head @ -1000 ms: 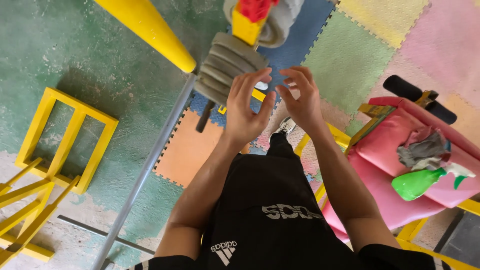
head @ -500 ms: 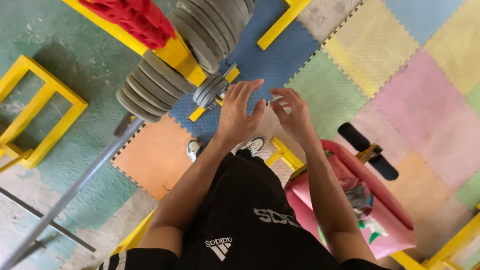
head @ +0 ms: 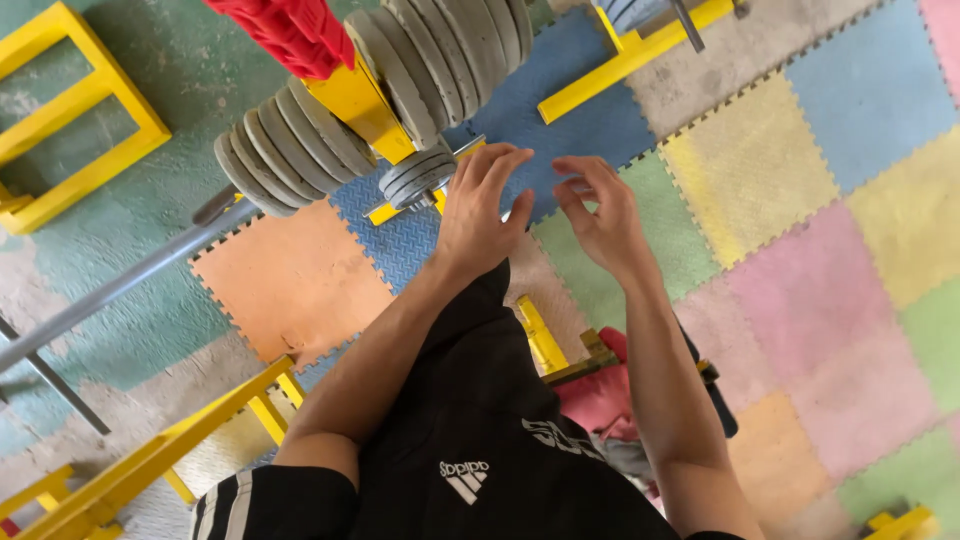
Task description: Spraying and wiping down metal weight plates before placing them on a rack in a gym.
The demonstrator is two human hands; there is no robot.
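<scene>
The small stack of grey weight plates on the yellow rack's lower peg now sits just beside the left hand, closer than before, while the right hand hovers near, both with fingers loosely spread, holding nothing.

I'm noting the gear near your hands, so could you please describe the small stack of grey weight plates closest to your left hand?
The small stack of grey weight plates is a few round discs pressed face to face on a thin metal bar, seen edge-on. They look like dull, worn cast metal. The stack hangs on a yellow rack arm, below much larger grey plates, above the blue mat. The left hand is just beside it; contact cannot be told.
</scene>
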